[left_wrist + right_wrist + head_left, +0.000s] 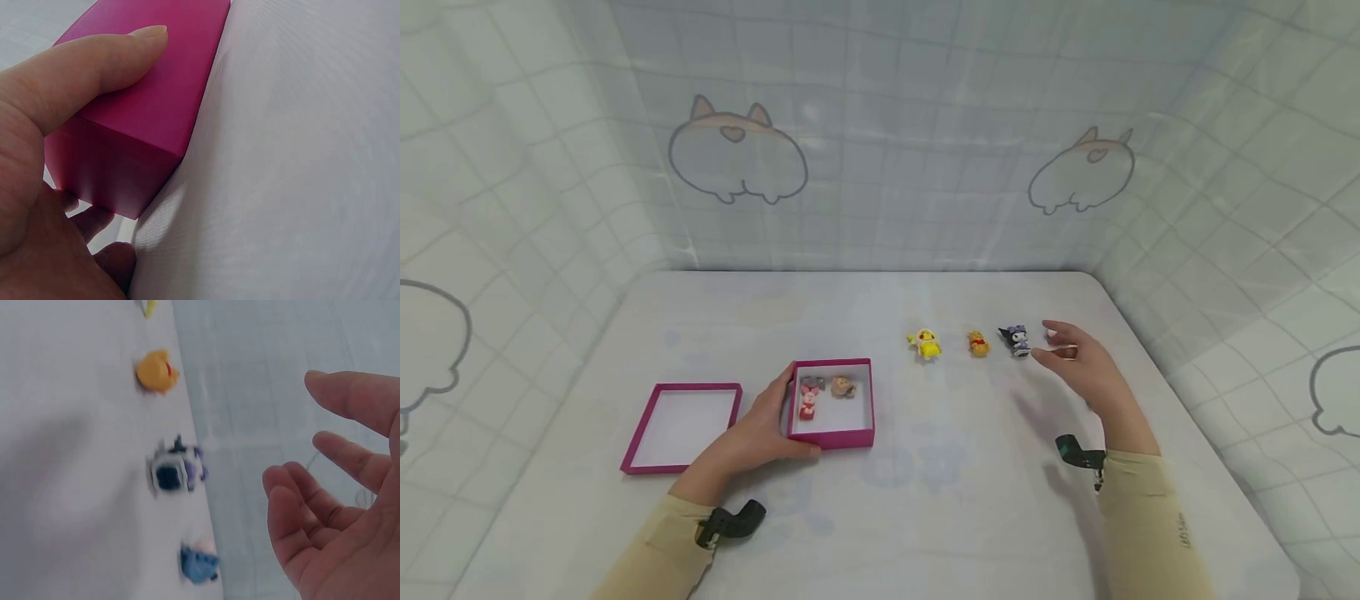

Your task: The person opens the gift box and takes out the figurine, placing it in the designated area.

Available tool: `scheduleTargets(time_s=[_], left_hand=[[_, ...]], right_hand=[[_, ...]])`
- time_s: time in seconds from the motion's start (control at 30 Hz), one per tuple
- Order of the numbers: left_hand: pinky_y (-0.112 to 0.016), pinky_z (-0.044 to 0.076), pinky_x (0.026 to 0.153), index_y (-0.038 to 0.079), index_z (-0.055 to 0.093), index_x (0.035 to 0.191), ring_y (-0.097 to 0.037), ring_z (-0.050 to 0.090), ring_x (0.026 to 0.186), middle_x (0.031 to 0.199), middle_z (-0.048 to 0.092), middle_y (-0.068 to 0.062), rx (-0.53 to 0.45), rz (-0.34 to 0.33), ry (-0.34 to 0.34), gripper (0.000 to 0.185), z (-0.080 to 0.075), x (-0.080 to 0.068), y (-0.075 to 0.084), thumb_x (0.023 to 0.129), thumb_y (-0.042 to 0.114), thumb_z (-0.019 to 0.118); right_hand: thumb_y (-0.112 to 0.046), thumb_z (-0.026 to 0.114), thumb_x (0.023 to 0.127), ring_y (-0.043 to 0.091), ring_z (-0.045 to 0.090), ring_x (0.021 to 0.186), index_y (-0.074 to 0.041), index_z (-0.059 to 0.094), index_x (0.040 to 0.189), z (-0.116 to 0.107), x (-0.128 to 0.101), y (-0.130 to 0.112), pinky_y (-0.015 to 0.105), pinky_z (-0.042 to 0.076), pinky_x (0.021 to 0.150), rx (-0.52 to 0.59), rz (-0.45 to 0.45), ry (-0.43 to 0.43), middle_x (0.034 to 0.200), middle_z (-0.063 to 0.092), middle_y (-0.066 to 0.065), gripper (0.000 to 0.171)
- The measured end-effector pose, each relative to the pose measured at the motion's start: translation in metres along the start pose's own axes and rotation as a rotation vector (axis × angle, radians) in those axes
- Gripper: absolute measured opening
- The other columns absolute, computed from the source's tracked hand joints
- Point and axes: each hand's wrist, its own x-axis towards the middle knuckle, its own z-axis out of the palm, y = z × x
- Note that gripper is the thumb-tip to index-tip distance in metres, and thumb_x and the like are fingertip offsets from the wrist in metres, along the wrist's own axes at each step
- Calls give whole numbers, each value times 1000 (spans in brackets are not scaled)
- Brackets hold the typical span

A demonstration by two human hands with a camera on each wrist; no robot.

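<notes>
Head view above, wrist views close

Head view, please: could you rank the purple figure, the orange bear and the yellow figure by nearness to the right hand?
From the right hand:
1. purple figure, just left of the fingertips, apart from them.
2. orange bear, mid-row.
3. yellow figure, the row's left end, nearest the pink box.
</notes>
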Motion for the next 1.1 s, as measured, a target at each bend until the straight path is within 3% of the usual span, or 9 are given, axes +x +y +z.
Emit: scheduleTargets(time_s=[0.2,0.6,0.87,1.1], left_hand=[[-65,25,109,20,-5,159,-36,14,146,162,12,-13,0,-9,-9,139,-1,1,2,62,50,91],[-65,26,109,19,-5,159,-37,14,145,162,11,-14,24,-3,-6,140,-1,3,-4,62,54,90],[-66,28,108,22,-6,159,-37,13,146,162,11,-13,3,-19,-10,140,-1,1,-1,62,52,90],[-66,29,107,24,-6,159,-36,14,145,162,12,-12,-2,-19,-11,140,-1,0,-1,62,51,90]], right_hand=[[-41,71,91,34,52,122,-21,44,149,16,8,-13,56,47,95,41,-39,-42,139,50,16,67],[-31,74,90,25,60,110,-24,55,140,49,18,-45,47,53,89,70,-147,-38,127,60,6,53],[-40,74,89,21,61,108,-27,55,140,68,23,-65,44,54,89,93,-210,-88,127,61,6,56],[-31,74,90,19,62,104,-28,58,136,89,27,-88,42,55,84,119,-239,-133,126,62,6,50]])
